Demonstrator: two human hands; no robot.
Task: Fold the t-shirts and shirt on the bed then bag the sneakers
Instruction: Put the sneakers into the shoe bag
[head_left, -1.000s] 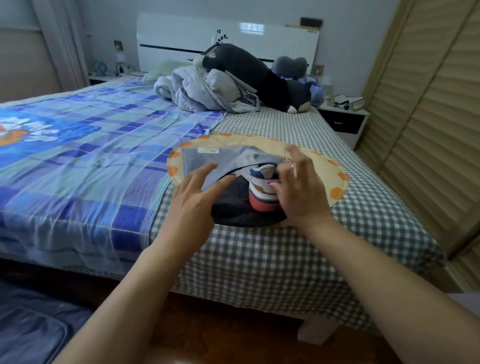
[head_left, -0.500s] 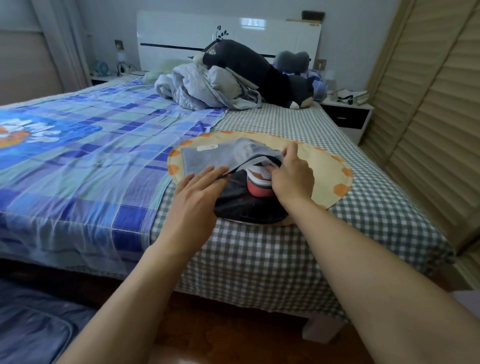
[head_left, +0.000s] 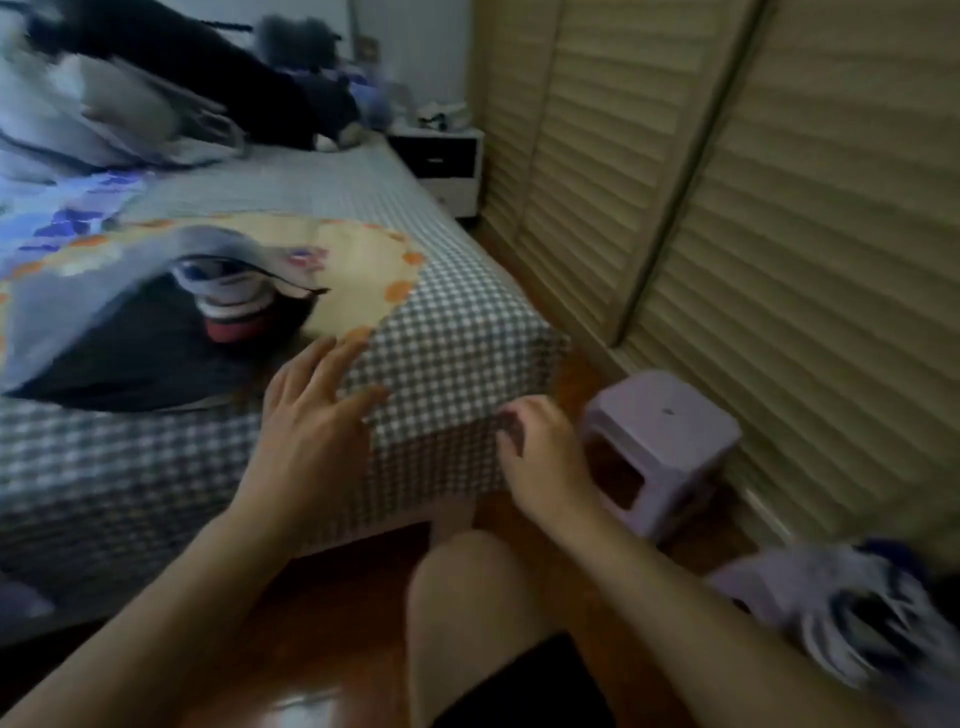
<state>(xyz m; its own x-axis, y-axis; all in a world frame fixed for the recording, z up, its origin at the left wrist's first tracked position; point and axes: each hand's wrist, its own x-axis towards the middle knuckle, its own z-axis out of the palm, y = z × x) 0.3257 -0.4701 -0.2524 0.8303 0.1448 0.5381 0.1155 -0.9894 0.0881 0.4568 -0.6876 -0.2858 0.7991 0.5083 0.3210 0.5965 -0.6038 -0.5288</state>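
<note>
One sneaker (head_left: 234, 304) sits on the bed (head_left: 457, 332) inside the mouth of a grey-blue bag (head_left: 98, 301), its red-soled end showing under the lifted flap, on a dark cloth over a round yellow mat (head_left: 358, 270). Both hands are off it. The left hand (head_left: 311, 421) hovers over the checked bed corner with fingers spread and straight, grip apart and holding nothing. The right hand (head_left: 540, 457) hangs beyond the bed's edge, near a lilac stool (head_left: 665, 421), fingers loosely curled and also empty.

The view is smeared, so what lies at lower right is uncertain: a pale lilac and dark shape (head_left: 852, 623) on the floor, possibly the second sneaker, though I cannot tell.

The relation that matters: the bagged sneaker lies up and to the left of both hands, its long axis running away into the bag, and the left hand is plainly nearer it. The blurred shape lies down and to the right, well apart from the bag and closer to the right arm. If that is the mate, the right hand looks the better placed to reach it
</note>
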